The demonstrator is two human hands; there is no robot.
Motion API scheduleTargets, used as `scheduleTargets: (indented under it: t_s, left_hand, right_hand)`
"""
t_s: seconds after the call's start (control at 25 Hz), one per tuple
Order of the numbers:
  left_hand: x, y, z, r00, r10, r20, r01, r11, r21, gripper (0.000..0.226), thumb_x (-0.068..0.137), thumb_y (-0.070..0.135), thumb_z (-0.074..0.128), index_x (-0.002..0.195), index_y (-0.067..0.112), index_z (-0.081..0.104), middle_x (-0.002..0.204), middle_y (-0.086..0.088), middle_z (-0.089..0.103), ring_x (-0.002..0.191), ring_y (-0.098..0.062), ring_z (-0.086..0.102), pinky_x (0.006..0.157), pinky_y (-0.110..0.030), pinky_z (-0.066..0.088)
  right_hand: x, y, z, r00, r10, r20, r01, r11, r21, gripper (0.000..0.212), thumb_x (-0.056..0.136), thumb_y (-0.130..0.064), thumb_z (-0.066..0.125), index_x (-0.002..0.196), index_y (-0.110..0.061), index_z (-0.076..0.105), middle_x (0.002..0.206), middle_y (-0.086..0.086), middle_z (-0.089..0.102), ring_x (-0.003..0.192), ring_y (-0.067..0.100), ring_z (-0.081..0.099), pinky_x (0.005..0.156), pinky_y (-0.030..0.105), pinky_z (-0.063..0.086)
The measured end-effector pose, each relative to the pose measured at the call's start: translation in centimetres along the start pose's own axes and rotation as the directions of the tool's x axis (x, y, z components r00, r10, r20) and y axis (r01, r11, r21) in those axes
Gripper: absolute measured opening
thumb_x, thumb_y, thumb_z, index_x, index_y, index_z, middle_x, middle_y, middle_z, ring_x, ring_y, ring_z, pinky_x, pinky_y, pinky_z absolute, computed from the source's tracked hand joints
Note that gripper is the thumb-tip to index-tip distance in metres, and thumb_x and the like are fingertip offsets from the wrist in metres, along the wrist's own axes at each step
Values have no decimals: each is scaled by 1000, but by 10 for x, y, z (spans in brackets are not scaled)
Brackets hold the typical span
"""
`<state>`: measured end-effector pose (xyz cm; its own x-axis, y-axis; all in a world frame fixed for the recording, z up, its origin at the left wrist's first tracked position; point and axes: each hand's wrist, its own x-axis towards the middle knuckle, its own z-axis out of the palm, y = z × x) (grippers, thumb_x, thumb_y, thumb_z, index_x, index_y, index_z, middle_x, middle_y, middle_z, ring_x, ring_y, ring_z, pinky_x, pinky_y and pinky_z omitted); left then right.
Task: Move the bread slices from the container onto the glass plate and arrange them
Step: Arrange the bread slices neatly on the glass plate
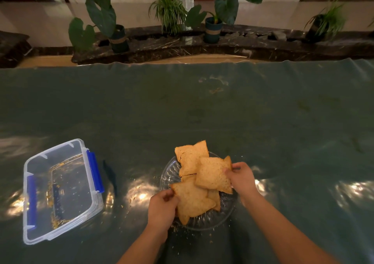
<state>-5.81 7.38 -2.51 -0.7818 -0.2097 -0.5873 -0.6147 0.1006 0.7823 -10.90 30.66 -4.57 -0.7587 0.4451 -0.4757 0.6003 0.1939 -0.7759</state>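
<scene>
Several brown bread slices lie overlapping on a ribbed glass plate (169,177) near the table's front middle. My left hand (162,209) pinches the left corner of the nearest slice (192,201). My right hand (240,177) grips the right edge of the top slice (213,173), which lies tilted over the others. A third slice (190,156) sticks out past the plate's far rim. The clear plastic container (60,190) with blue clips stands to the left, holding only crumbs.
A shiny dark green cloth (202,111) covers the table. Crumbs are scattered around the plate's front edge. Potted plants (119,38) stand on a dark marble ledge behind the table.
</scene>
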Motion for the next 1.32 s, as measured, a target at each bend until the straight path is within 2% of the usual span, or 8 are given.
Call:
scheduleTargets:
  t_s: [0.24,0.4,0.56,0.64,0.76,0.92,1.16,1.32]
  left_hand:
    - [1,-11,-10,1000,-22,-10,21,993,-115,21,86,-1,61,85,17,72,79,-4,75,70,-17,72,59,-36,61]
    - [2,-11,-9,999,-35,41,40,987,-155,17,84,3,70,99,11,67,90,-10,75,77,-23,75,61,-36,61]
    - [4,-9,-16,1000,-10,-6,9,985,-173,22,82,5,72,101,15,67,87,-5,77,74,-19,75,58,-33,60]
    - [7,-9,-22,999,6,-32,-13,982,-191,21,83,4,70,99,17,67,80,-2,77,69,-16,74,52,-28,58]
    - [11,-9,-31,999,18,-37,-26,974,-225,21,83,2,68,101,14,67,78,-1,78,69,-19,74,51,-28,57]
    - [14,-5,-35,999,38,0,-36,951,-307,23,84,3,69,105,12,66,85,-7,78,77,-23,75,58,-33,57]
    - [27,4,-25,997,-16,79,49,896,-440,29,85,5,68,113,9,62,104,-12,74,94,-28,72,67,-38,60]
    - [46,4,-19,995,-96,0,91,950,-298,24,87,3,66,111,7,62,102,-13,69,88,-27,69,61,-37,57]
  right_hand:
    - [-6,8,2,986,-149,-79,109,920,-375,38,82,-36,65,113,-16,53,77,-11,56,71,17,56,61,31,41]
    - [-15,11,2,960,-260,-107,194,887,-418,46,81,-29,69,120,-13,52,105,1,60,92,23,61,73,33,48]
    - [-38,13,-2,922,-353,-157,282,892,-352,8,82,-21,66,89,-24,62,80,-12,62,71,7,60,57,23,42]
    - [-52,21,-3,949,-300,-93,240,884,-401,10,83,-28,61,73,-31,61,68,-15,63,62,2,58,54,22,46]
    - [-67,34,1,957,-287,43,246,725,-644,26,79,-49,52,66,-27,58,69,-12,59,61,6,55,55,26,48]
    - [-76,39,13,926,-343,161,331,526,-784,43,75,-65,53,83,-24,60,86,-8,58,77,13,57,56,27,44]
    - [-77,40,22,951,-294,101,268,613,-743,28,79,-54,60,80,-26,58,83,-10,55,72,12,57,56,27,46]
    - [-79,39,25,964,-257,69,226,653,-723,22,80,-48,58,74,-26,57,81,-10,58,69,13,60,55,27,46]
